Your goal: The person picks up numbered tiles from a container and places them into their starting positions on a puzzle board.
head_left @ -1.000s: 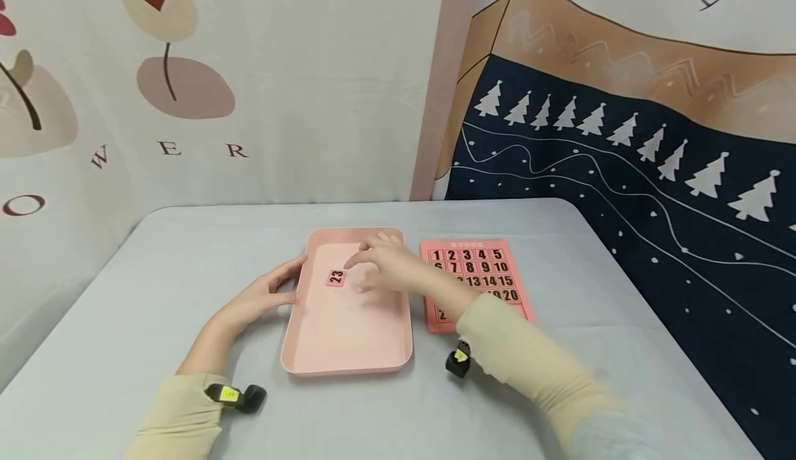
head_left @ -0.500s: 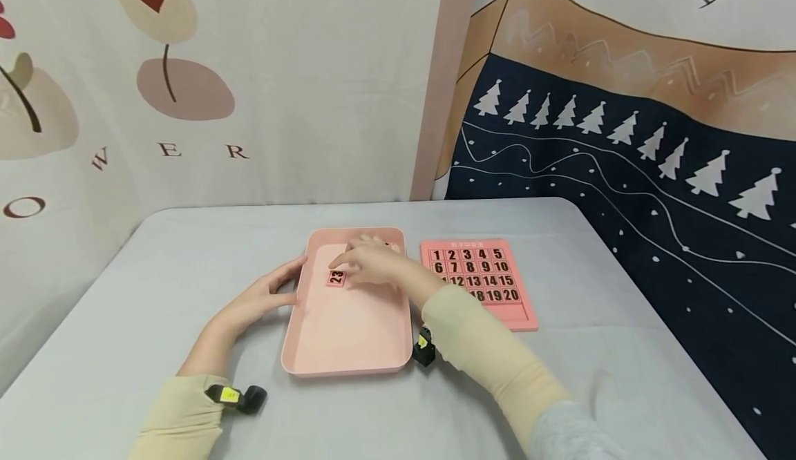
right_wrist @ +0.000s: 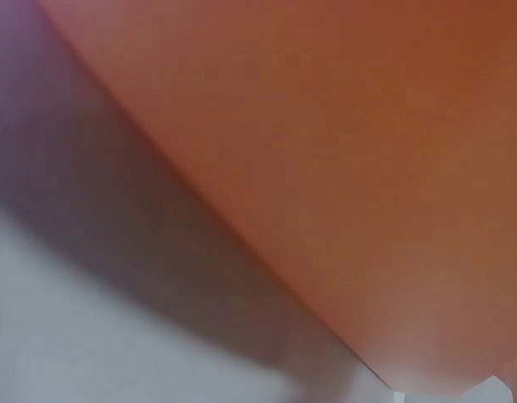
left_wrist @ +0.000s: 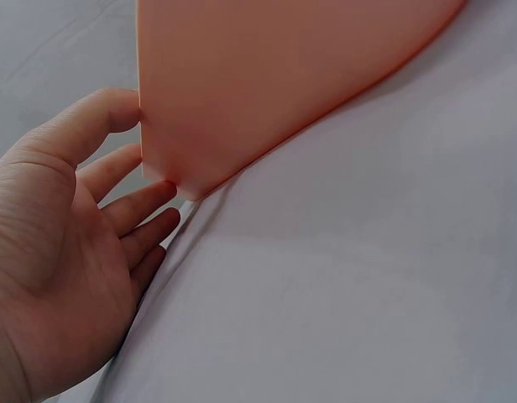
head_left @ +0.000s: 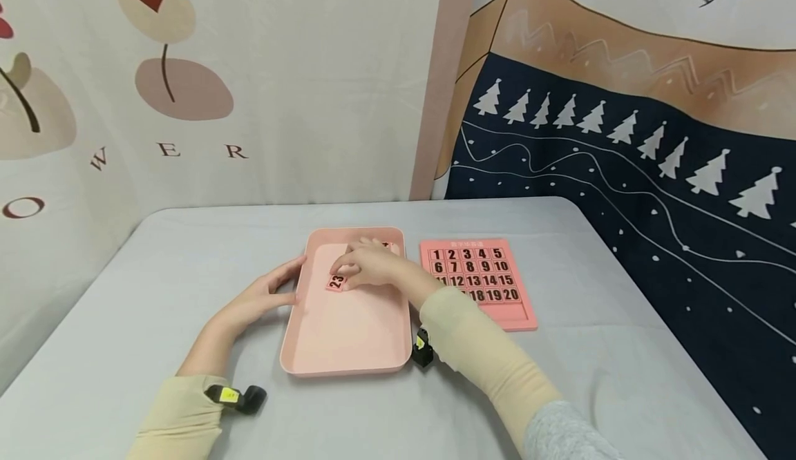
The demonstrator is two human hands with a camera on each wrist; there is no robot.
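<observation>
In the head view a pink number tile (head_left: 336,282) marked 23 lies in the light pink tray (head_left: 348,363). My right hand (head_left: 370,264) reaches over the tray's right side and pinches this tile between thumb and finger. Part of another numbered tile (head_left: 387,245) shows behind that hand, mostly hidden. My left hand (head_left: 267,291) touches the tray's left side with thumb and fingers extended. The left wrist view has the same left hand (left_wrist: 82,201) against the tray's outer wall (left_wrist: 242,84). Only the tray wall (right_wrist: 326,168) and cloth fill the right wrist view.
Right of the tray lies a pink number board (head_left: 475,280) with rows of numbered tiles. My right forearm covers its lower left part. A pale cloth (head_left: 186,239) covers the table, with printed curtains (head_left: 298,87) behind it.
My right hand has moved left and down onto the 23 tile, which has turned slightly. More of the number board shows. The left hand stays at the tray.
</observation>
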